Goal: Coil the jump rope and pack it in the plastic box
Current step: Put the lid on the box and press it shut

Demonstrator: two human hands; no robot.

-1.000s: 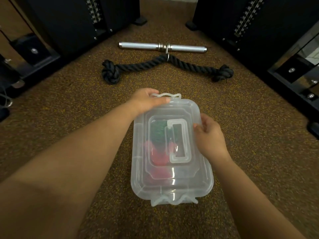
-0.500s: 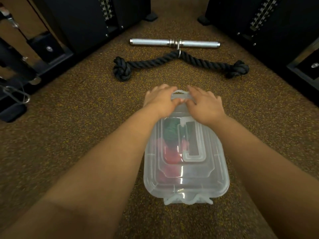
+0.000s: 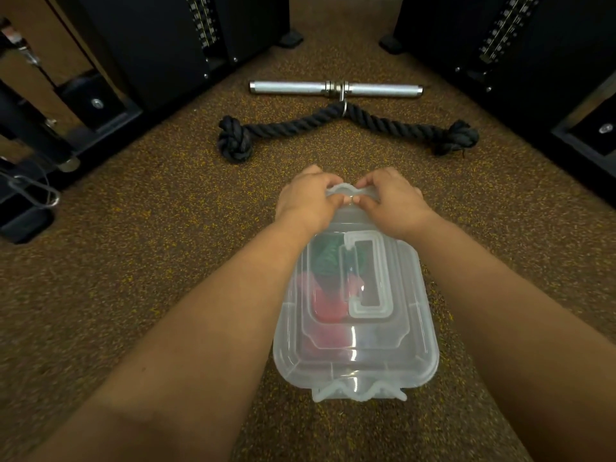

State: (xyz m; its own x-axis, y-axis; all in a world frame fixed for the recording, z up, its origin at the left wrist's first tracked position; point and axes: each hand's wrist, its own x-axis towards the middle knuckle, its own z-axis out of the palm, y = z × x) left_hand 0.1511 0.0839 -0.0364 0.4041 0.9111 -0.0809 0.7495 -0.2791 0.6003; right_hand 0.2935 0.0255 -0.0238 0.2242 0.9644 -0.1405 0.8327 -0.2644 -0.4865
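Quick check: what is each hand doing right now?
Left hand: closed on the far latch of the plastic box.
Right hand: closed on the same latch.

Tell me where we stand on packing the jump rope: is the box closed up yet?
Done: the red and green jump rope lies inside the plastic box, with the lid set on top. In hand: the left hand and right hand both pinch the far latch. Left: that latch is not visibly snapped down, and the near latch flares out and may need pressing.
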